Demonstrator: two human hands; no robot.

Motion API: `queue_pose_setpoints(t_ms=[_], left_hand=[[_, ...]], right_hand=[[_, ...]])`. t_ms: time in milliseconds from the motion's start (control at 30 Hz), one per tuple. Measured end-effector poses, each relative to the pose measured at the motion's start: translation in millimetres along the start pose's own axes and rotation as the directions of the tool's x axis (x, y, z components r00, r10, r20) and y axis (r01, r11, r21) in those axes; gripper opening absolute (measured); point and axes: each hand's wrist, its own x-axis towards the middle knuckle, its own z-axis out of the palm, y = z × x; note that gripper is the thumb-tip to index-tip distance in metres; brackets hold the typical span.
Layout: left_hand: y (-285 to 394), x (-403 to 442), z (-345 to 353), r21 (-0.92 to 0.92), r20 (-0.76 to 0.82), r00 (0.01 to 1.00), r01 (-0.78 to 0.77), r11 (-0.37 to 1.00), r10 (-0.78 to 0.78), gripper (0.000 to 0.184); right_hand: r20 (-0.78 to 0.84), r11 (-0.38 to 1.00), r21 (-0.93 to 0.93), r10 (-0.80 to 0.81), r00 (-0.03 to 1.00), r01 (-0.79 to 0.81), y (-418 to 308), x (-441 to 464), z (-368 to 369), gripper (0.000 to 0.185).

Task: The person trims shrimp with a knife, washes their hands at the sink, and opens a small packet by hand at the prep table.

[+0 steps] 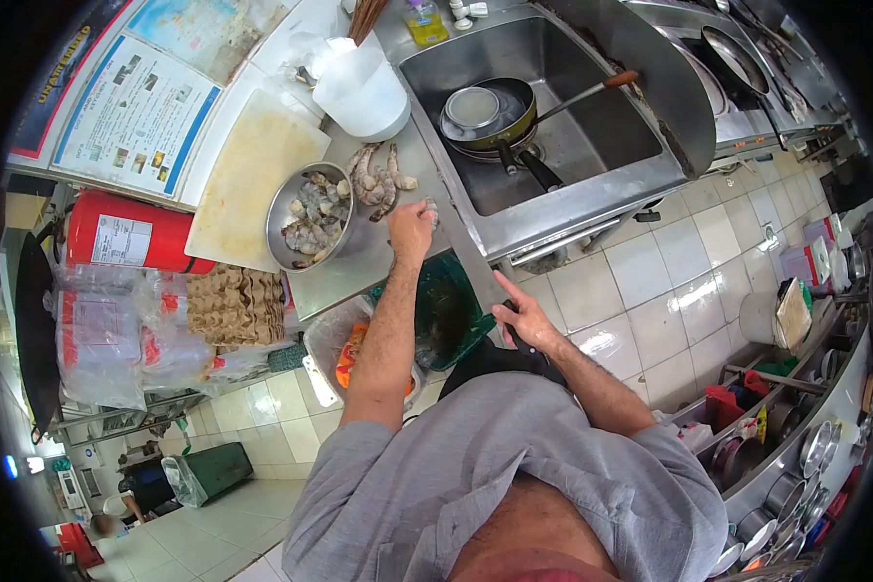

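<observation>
My left hand (pixel 412 231) is over the steel counter, its fingers closed on a greyish shrimp (pixel 432 206), mostly hidden by the fingertips. Just beyond it, several unpeeled shrimp (pixel 371 180) lie in a pile on the metal. To the left is a steel bowl (pixel 274 225) with shrimp pieces in it. My right hand (pixel 530 323) is held nearer my body, away from the counter; its fingers wrap a black-handled tool (pixel 514 335), with the index finger stretched out. The tool's working end cannot be made out.
A white cutting board (pixel 252 175) and white bucket (pixel 362 95) stand behind the bowl. The sink (pixel 592 155) at right holds pans (pixel 516 114). Below the counter edge are a green-lined bin (pixel 446 320) and a clear tub (pixel 322 349). Egg cartons (pixel 233 306) are at left.
</observation>
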Motion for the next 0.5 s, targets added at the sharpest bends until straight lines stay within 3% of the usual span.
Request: queue_pose_setpoints(t_ms=[133,200,300,500], left_hand=[[-2.1,-3.6,7.2,-0.001,-0.067,0.998,0.0,1.0,0.0,0.033],[-5.0,-4.7,-0.6,-0.006,0.094,0.995,0.03,1.0,-0.029,0.041],[-14.5,-9.7,-6.7,-0.036,0.135,0.991,0.019,0.999,-0.014,0.049],[-19.4,-12.8,5.7,-0.044,0.065,0.996,0.064,0.997,-0.061,0.052]], right_hand=[[0.018,0.999,0.026,0.034,0.999,-0.034,3.4,-9.0,-7.0,0.067],[0.018,0.999,0.013,0.052,0.998,-0.052,-1.0,-6.2,-8.8,0.067],[0.025,1.0,0.007,0.026,0.999,-0.026,-0.2,-2.8,-9.3,0.067],[0.031,0.999,0.02,0.042,0.999,-0.043,12.2,-14.5,-8.7,0.068]])
